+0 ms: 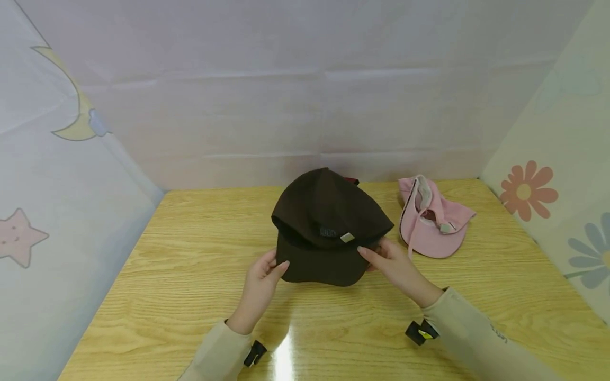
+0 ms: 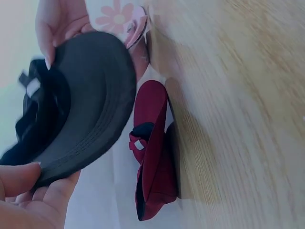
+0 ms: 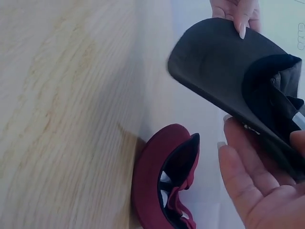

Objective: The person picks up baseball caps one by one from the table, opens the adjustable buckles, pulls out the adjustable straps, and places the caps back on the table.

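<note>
A dark baseball cap [image 1: 329, 211] is held up above the table, brim toward me, a small light tag on its front. My left hand [image 1: 262, 280] pinches one side of the brim between thumb and fingers. At the brim's opposite side, my right hand [image 1: 393, 262] grips with the thumb on top. The left wrist view shows the brim's underside [image 2: 97, 90] and the cap's dark inner band. Behind it a maroon cap [image 2: 157, 157] sits on the table; the head view has it nearly all hidden by the dark cap.
A pink cap [image 1: 438, 222] lies on the wooden table [image 1: 200, 296] to the right, its brim toward me. Printed cloth walls [image 1: 238, 106] enclose the table at the back and both sides.
</note>
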Available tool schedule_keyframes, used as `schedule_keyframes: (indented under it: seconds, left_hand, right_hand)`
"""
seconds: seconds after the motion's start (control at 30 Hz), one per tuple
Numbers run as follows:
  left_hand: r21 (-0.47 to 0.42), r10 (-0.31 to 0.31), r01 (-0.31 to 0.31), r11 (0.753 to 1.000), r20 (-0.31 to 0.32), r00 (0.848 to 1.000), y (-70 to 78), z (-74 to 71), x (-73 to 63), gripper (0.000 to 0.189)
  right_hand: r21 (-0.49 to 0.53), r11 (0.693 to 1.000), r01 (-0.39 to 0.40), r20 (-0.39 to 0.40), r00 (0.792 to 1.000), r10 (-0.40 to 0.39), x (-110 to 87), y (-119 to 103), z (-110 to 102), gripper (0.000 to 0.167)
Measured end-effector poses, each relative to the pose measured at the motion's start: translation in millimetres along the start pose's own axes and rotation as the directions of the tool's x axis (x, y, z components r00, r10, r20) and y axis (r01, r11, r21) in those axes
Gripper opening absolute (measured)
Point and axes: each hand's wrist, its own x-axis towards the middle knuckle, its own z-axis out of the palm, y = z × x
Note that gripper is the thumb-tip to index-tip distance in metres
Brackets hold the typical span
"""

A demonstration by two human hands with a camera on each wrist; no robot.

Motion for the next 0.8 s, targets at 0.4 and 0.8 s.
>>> schedule_keyframes:
  seconds: [0.4,0.8]
  left_hand:
    - [0.055,-0.02,0.02,0.998,-0.004,1.0,-0.2,3.5,3.5,0.03]
    - [0.097,-0.003,0.007,0.995,-0.038,0.999,7.0,4.3,2.6,0.024]
  right_hand:
    - [-0.073,0.996,0.042,-0.054,0.997,-0.046,-1.7,-7.6,1.7,0.018]
    - [-0.03,0.997,0.075,-0.061,0.995,-0.077,-3.4,-9.7,1.9,0.018]
